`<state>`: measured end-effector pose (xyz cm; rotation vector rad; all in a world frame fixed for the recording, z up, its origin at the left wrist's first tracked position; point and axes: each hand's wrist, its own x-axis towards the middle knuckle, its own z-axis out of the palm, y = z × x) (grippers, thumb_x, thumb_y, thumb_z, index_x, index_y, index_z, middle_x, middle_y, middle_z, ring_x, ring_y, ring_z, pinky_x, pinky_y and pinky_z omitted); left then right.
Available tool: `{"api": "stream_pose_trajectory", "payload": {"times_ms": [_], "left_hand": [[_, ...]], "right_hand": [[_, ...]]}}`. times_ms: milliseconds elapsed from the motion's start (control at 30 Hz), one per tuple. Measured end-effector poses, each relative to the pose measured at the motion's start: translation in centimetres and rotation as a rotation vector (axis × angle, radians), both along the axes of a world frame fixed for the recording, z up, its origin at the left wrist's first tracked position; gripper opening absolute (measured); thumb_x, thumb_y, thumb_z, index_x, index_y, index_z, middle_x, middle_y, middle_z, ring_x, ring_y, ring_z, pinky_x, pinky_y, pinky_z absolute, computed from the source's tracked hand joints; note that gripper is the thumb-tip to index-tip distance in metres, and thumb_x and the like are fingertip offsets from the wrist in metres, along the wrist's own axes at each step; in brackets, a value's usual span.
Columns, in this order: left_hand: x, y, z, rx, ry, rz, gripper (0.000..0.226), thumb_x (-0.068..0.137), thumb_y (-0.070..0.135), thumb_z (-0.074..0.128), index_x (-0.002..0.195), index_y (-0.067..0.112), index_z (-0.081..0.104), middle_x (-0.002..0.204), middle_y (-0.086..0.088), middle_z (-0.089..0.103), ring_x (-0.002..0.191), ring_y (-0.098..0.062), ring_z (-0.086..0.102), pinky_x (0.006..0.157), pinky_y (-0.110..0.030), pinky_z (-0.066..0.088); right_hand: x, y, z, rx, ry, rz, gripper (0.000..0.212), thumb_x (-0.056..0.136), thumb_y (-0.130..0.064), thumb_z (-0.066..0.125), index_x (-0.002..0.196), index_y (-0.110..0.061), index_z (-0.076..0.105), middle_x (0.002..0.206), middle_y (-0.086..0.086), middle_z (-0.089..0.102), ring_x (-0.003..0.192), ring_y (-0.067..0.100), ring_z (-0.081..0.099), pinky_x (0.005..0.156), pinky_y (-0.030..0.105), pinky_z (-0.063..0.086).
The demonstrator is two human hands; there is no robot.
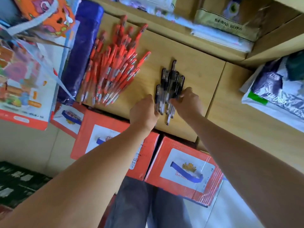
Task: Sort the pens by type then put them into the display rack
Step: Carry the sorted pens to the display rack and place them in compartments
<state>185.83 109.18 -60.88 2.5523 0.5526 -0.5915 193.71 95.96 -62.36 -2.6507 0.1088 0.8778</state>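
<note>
View from above of a wooden surface (202, 66). Red pens (111, 69) lie in a loose pile at its left. Well apart, mid-surface, sit the black pens (171, 83), bunched between two hands: the left hand (144, 111) and right hand (187, 101) each close their grip on the bunch from either side. Sorting by colour looks nearly done. No display rack shows, so racking seems still to come.

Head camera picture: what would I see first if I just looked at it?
The big heap of red pens on the left of the wooden top grabs the eye first. To its right, the left hand and right hand hold a small bunch of black pens between them.
</note>
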Motion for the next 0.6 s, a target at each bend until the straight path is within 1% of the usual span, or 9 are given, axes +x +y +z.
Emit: {"api": "stream_pose_trajectory", "payload": {"times_ms": [67, 133, 200, 267, 367, 433, 467, 533, 600], "left_hand": [[0.3, 0.2, -0.1, 0.005, 0.004, 0.012, 0.029, 0.086, 0.019, 0.061, 0.111, 0.009, 0.049, 0.092, -0.006, 0.062, 0.082, -0.026, 0.062, 0.063, -0.035, 0.049], [0.8, 0.5, -0.2, 0.010, -0.016, 0.040, 0.030, 0.087, 0.016, 0.059, 0.113, 0.007, 0.048, 0.096, -0.009, 0.062, 0.084, -0.029, 0.063, 0.063, -0.036, 0.049], [1.6, 0.6, -0.3, 0.003, -0.047, 0.066, 0.029, 0.090, 0.018, 0.054, 0.115, 0.005, 0.047, 0.100, -0.011, 0.061, 0.084, -0.030, 0.063, 0.061, -0.035, 0.046], [2.4, 0.5, -0.5, -0.010, -0.073, 0.103, 0.030, 0.094, 0.025, 0.047, 0.117, 0.005, 0.045, 0.104, -0.013, 0.058, 0.082, -0.031, 0.062, 0.059, -0.033, 0.041], [3.7, -0.1, -0.9, 0.003, -0.099, 0.133, 0.049, 0.093, 0.048, 0.049, 0.119, 0.007, 0.043, 0.110, -0.011, 0.054, 0.083, -0.026, 0.059, 0.058, -0.032, 0.044], [4.3, -0.4, -1.3, 0.037, -0.105, 0.114, 0.059, 0.087, 0.054, 0.056, 0.121, 0.007, 0.042, 0.115, -0.011, 0.052, 0.086, -0.025, 0.060, 0.058, -0.031, 0.043], [4.5, -0.5, -1.4, 0.055, -0.102, 0.101, 0.062, 0.085, 0.054, 0.060, 0.121, 0.007, 0.041, 0.116, -0.011, 0.051, 0.087, -0.025, 0.060, 0.057, -0.030, 0.042], [4.7, -0.6, -1.4, 0.081, -0.100, 0.081, 0.064, 0.083, 0.052, 0.064, 0.121, 0.007, 0.040, 0.117, -0.011, 0.050, 0.088, -0.024, 0.059, 0.056, -0.030, 0.039], [4.9, -0.6, -1.2, 0.111, -0.104, 0.040, 0.064, 0.081, 0.051, 0.066, 0.119, 0.007, 0.040, 0.115, -0.010, 0.048, 0.088, -0.023, 0.057, 0.056, -0.030, 0.038]], "right_hand": [[0.0, -0.5, 0.2, 0.017, 0.003, -0.003, 0.037, 0.086, -0.037, 0.064, 0.110, -0.013, 0.049, 0.095, 0.004, 0.065, 0.077, 0.024, 0.062, 0.058, 0.034, 0.054], [0.1, -1.0, 0.3, 0.003, -0.009, -0.006, 0.035, 0.087, -0.035, 0.063, 0.110, -0.012, 0.049, 0.097, 0.005, 0.065, 0.076, 0.023, 0.060, 0.053, 0.030, 0.048], [0.3, -1.7, 0.4, -0.005, -0.029, -0.009, 0.034, 0.088, -0.035, 0.062, 0.110, -0.012, 0.048, 0.100, 0.006, 0.065, 0.076, 0.024, 0.061, 0.050, 0.027, 0.043], [0.3, -2.0, 0.2, 0.002, -0.051, -0.017, 0.034, 0.090, -0.038, 0.059, 0.109, -0.013, 0.048, 0.099, 0.006, 0.066, 0.073, 0.024, 0.062, 0.049, 0.027, 0.044], [0.5, -1.7, 0.4, -0.029, -0.098, -0.019, 0.049, 0.087, -0.060, 0.052, 0.106, -0.015, 0.046, 0.089, 0.002, 0.064, 0.067, 0.021, 0.060, 0.047, 0.025, 0.041], [0.5, -1.3, 0.7, -0.090, -0.105, 0.027, 0.064, 0.080, -0.074, 0.050, 0.105, -0.015, 0.043, 0.079, -0.001, 0.058, 0.063, 0.019, 0.056, 0.044, 0.025, 0.035], [0.5, -1.2, 0.7, -0.118, -0.105, 0.052, 0.068, 0.078, -0.076, 0.050, 0.105, -0.015, 0.041, 0.077, -0.001, 0.056, 0.061, 0.019, 0.055, 0.044, 0.025, 0.033], [0.7, -1.1, 0.6, -0.147, -0.091, 0.076, 0.063, 0.079, -0.071, 0.055, 0.103, -0.015, 0.038, 0.072, -0.001, 0.053, 0.056, 0.016, 0.050, 0.043, 0.024, 0.030], [0.8, -1.3, 0.5, -0.154, -0.066, 0.095, 0.054, 0.082, -0.058, 0.061, 0.101, -0.015, 0.034, 0.071, -0.001, 0.051, 0.052, 0.011, 0.043, 0.042, 0.023, 0.029]]}}
